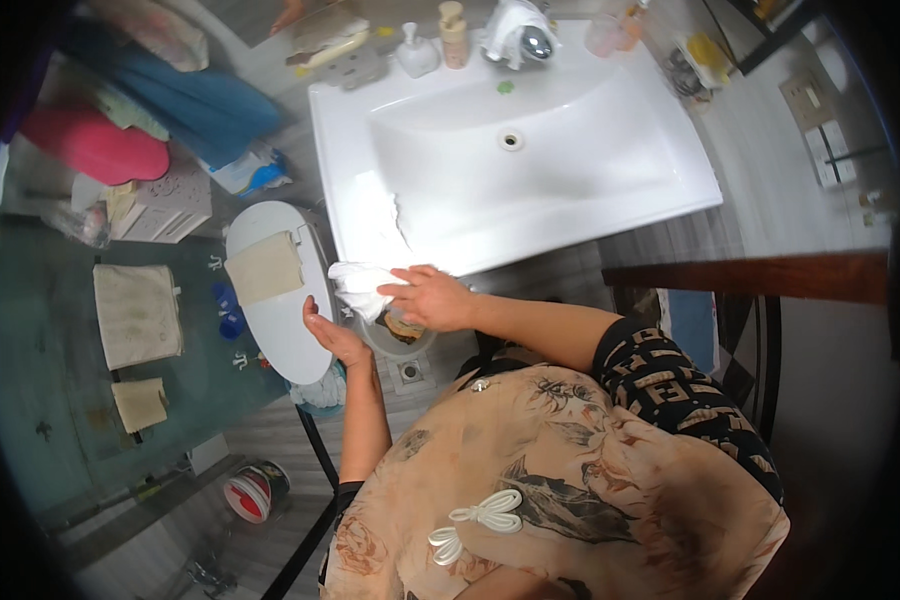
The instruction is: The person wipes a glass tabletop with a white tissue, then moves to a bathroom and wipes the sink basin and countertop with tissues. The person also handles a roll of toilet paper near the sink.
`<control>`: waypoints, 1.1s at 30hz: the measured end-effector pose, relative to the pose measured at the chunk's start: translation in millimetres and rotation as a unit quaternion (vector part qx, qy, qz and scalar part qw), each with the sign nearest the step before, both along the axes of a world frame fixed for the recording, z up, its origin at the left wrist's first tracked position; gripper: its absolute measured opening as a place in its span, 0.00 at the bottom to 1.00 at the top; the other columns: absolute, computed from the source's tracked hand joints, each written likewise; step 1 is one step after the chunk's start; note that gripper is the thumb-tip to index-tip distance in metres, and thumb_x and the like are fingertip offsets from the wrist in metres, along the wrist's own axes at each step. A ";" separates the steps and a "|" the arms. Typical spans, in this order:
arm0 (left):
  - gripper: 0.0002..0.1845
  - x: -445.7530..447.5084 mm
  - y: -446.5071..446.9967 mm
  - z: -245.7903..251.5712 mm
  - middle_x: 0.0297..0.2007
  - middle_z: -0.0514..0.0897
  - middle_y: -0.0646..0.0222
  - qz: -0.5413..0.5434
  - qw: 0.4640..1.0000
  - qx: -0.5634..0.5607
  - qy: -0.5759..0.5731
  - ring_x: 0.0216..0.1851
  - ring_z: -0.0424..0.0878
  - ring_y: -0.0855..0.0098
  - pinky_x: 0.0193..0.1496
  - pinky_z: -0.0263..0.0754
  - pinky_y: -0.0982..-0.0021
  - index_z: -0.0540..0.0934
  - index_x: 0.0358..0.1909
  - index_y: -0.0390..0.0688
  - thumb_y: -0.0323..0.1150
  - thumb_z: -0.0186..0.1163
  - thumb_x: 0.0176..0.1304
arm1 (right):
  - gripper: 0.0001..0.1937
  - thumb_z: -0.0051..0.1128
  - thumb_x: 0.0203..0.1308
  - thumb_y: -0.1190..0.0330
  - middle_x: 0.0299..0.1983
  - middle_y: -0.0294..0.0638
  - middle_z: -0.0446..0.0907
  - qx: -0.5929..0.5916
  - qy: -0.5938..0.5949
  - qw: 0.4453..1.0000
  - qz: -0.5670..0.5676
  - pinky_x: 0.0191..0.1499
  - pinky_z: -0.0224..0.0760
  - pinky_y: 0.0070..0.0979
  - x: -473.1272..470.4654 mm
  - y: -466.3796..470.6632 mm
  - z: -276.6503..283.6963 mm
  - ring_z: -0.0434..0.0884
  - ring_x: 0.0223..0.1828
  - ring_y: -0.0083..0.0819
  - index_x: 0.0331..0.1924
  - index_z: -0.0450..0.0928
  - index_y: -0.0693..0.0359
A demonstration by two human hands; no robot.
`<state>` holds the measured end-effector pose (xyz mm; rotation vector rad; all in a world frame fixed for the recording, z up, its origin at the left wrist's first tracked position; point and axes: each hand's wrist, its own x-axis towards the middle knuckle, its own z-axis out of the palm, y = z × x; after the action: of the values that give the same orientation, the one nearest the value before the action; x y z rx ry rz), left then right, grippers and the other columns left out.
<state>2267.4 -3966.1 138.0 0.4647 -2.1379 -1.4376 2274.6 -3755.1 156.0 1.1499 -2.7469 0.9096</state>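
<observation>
My right hand grips a crumpled white cloth at the front left corner of the white washbasin. The cloth hangs past the basin's edge, above a bin partly hidden by the hand. My left hand is empty, its fingers extended and thumb side up, close to the rounded white toilet lid. A folded beige cloth lies on that lid. Within the bowl, the drain is visible, with a small green piece behind it.
Along the basin's back stand a white pump bottle, a beige bottle and a cloth-draped faucet. Towels hang on the glass at left. A bucket sits on the floor; a wooden edge juts in at right.
</observation>
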 end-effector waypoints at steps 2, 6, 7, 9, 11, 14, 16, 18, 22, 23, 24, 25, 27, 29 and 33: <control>0.30 1.2 -1.6 -2.5 0.55 0.73 0.57 -0.010 1.000 -0.013 0.007 0.57 0.67 0.61 0.63 0.57 0.62 0.70 0.57 0.34 0.51 0.34 0.74 | 0.15 0.52 0.61 0.60 0.64 0.31 0.66 -0.001 -0.002 1.000 -0.023 0.66 0.54 0.38 6.4 26.8 -1.9 0.61 0.67 0.38 0.47 0.80 0.58; 0.28 8.0 24.2 -1.7 0.55 0.72 0.57 -0.051 0.999 -0.003 0.003 0.57 0.67 0.62 0.63 0.57 0.62 0.69 0.57 0.34 0.48 0.36 0.74 | 0.15 0.51 0.62 0.61 0.64 0.30 0.67 -0.001 -0.008 0.998 -0.062 0.66 0.54 0.37 29.4 96.0 2.3 0.64 0.65 0.37 0.48 0.79 0.57; 0.26 9.2 33.2 0.0 0.55 0.71 0.56 -0.059 0.998 -0.014 0.006 0.57 0.67 0.62 0.64 0.57 0.63 0.69 0.57 0.33 0.47 0.37 0.74 | 0.15 0.50 0.62 0.61 0.64 0.30 0.67 0.011 -0.018 0.998 -0.062 0.67 0.54 0.37 33.6 111.2 3.1 0.64 0.65 0.37 0.48 0.79 0.58; 0.25 8.5 51.3 0.4 0.55 0.71 0.57 -0.110 0.993 0.032 0.008 0.57 0.67 0.63 0.63 0.58 0.63 0.69 0.56 0.34 0.46 0.38 0.74 | 0.17 0.49 0.62 0.63 0.62 0.34 0.70 -0.025 0.014 0.993 -0.111 0.67 0.56 0.38 45.9 147.5 2.5 0.67 0.63 0.39 0.53 0.75 0.58; 0.24 14.6 59.5 0.0 0.54 0.71 0.58 -0.134 0.990 0.035 0.014 0.56 0.68 0.64 0.62 0.59 0.64 0.70 0.56 0.34 0.45 0.40 0.74 | 0.17 0.49 0.64 0.62 0.57 0.37 0.75 -0.082 0.000 0.979 -0.188 0.64 0.61 0.39 60.5 192.5 -2.9 0.70 0.60 0.43 0.55 0.76 0.53; 0.22 19.9 61.9 -2.8 0.54 0.71 0.59 -0.103 0.995 0.014 0.006 0.55 0.69 0.65 0.61 0.60 0.66 0.70 0.55 0.35 0.43 0.42 0.74 | 0.11 0.49 0.59 0.70 0.46 0.44 0.79 0.112 0.162 0.930 -0.311 0.49 0.69 0.38 92.2 278.0 -13.5 0.77 0.48 0.43 0.42 0.79 0.63; 0.21 24.9 59.8 -3.1 0.53 0.72 0.60 -0.073 0.996 0.043 0.004 0.54 0.69 0.67 0.61 0.61 0.67 0.71 0.55 0.35 0.42 0.42 0.74 | 0.09 0.47 0.63 0.71 0.43 0.46 0.79 0.027 0.163 0.866 -0.472 0.48 0.69 0.38 116.0 336.1 -21.9 0.77 0.43 0.45 0.40 0.78 0.62; 0.20 32.6 55.8 -0.9 0.53 0.74 0.64 -0.037 0.998 0.046 0.001 0.55 0.69 0.69 0.62 0.59 0.68 0.73 0.54 0.37 0.42 0.43 0.73 | 0.09 0.47 0.66 0.69 0.40 0.46 0.79 -0.140 0.126 0.742 -0.643 0.47 0.70 0.32 132.4 387.5 -31.6 0.77 0.40 0.40 0.40 0.77 0.64; 0.18 53.0 51.5 -0.5 0.53 0.73 0.62 0.000 0.998 0.058 -0.022 0.54 0.70 0.68 0.61 0.61 0.68 0.71 0.54 0.36 0.38 0.45 0.73 | 0.10 0.46 0.62 0.74 0.42 0.40 0.77 -0.570 -0.124 0.408 -0.703 0.47 0.70 0.30 111.5 425.0 -62.8 0.77 0.43 0.32 0.45 0.75 0.66; 0.18 57.6 49.9 -1.6 0.53 0.73 0.62 0.003 0.997 0.065 -0.033 0.54 0.70 0.68 0.61 0.61 0.68 0.71 0.54 0.36 0.38 0.45 0.73 | 0.10 0.45 0.62 0.75 0.43 0.41 0.77 -0.650 -0.170 0.330 -0.663 0.46 0.71 0.31 103.8 424.2 -67.9 0.76 0.43 0.33 0.45 0.74 0.66; 0.18 61.8 47.3 -2.6 0.53 0.73 0.62 0.003 0.997 0.069 -0.039 0.54 0.70 0.68 0.61 0.61 0.68 0.71 0.54 0.36 0.38 0.46 0.73 | 0.09 0.43 0.60 0.78 0.42 0.43 0.74 -0.679 -0.144 0.332 -0.638 0.41 0.72 0.32 94.1 414.8 -74.8 0.75 0.40 0.35 0.43 0.72 0.67; 0.17 65.3 44.1 -4.0 0.53 0.74 0.62 0.006 0.996 0.079 -0.048 0.54 0.70 0.68 0.60 0.62 0.68 0.71 0.54 0.36 0.38 0.46 0.72 | 0.09 0.44 0.58 0.78 0.42 0.43 0.74 -0.671 -0.141 0.297 -0.664 0.39 0.72 0.32 87.2 406.0 -78.1 0.75 0.39 0.34 0.43 0.71 0.66; 0.17 72.2 36.7 -7.6 0.52 0.74 0.62 0.001 0.995 0.088 -0.044 0.54 0.70 0.69 0.60 0.62 0.68 0.72 0.54 0.37 0.38 0.46 0.72 | 0.12 0.47 0.54 0.79 0.41 0.42 0.73 -0.657 -0.144 0.223 -0.706 0.34 0.72 0.30 74.7 388.0 -76.5 0.74 0.38 0.34 0.43 0.71 0.64; 0.17 79.9 28.8 -11.6 0.52 0.75 0.63 0.000 0.994 0.102 -0.045 0.53 0.70 0.69 0.60 0.62 0.68 0.72 0.54 0.37 0.37 0.47 0.72 | 0.11 0.46 0.53 0.80 0.39 0.44 0.72 -0.665 -0.231 0.235 -0.671 0.32 0.70 0.30 70.2 360.5 -71.6 0.73 0.38 0.37 0.42 0.70 0.63; 0.15 88.2 7.8 -17.0 0.51 0.75 0.64 0.018 0.989 0.137 -0.049 0.52 0.71 0.70 0.58 0.64 0.70 0.72 0.53 0.37 0.36 0.49 0.71 | 0.11 0.44 0.53 0.82 0.41 0.47 0.69 -0.638 -0.355 0.236 -0.641 0.36 0.69 0.36 48.9 266.3 -62.8 0.71 0.40 0.40 0.42 0.68 0.63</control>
<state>2355.5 -3958.3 121.1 0.6839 -2.0009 -1.7276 2323.5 -3488.9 93.2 -1.7332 -0.7726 2.2117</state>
